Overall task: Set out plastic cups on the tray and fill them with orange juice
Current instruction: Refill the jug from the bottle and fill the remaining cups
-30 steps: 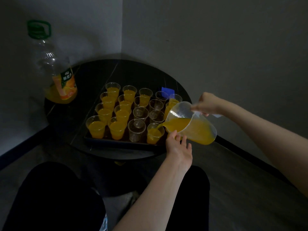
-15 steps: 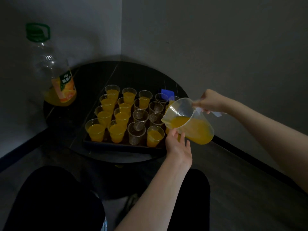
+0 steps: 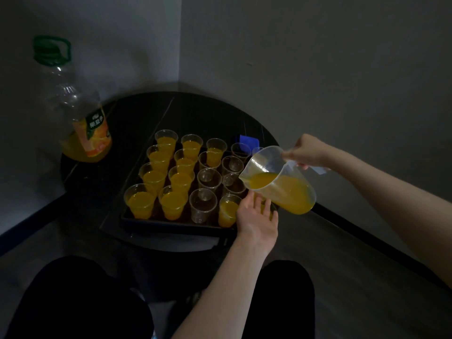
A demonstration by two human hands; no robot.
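A dark tray [image 3: 176,225] on the round black table [image 3: 195,113] carries several clear plastic cups. The two left columns and some back cups hold orange juice, as does a front cup [image 3: 227,212]. Several middle cups, such as the empty cup [image 3: 203,204], hold none. My right hand [image 3: 305,152] grips the handle of a clear jug [image 3: 281,184] part full of juice. It is tilted with its spout over the tray's right side, and no stream shows. My left hand [image 3: 256,218] lies open with straight fingers under the jug, beside the front cup.
A large juice bottle [image 3: 83,133] with a green cap stands at the table's left edge, a little juice left in it. A blue object [image 3: 249,141] lies behind the tray. Walls meet in a corner behind the table. My dark-clad legs fill the bottom.
The stream into the front right cup has stopped. The jug has risen and tipped back a little, and my left hand has spread flatter beneath it.
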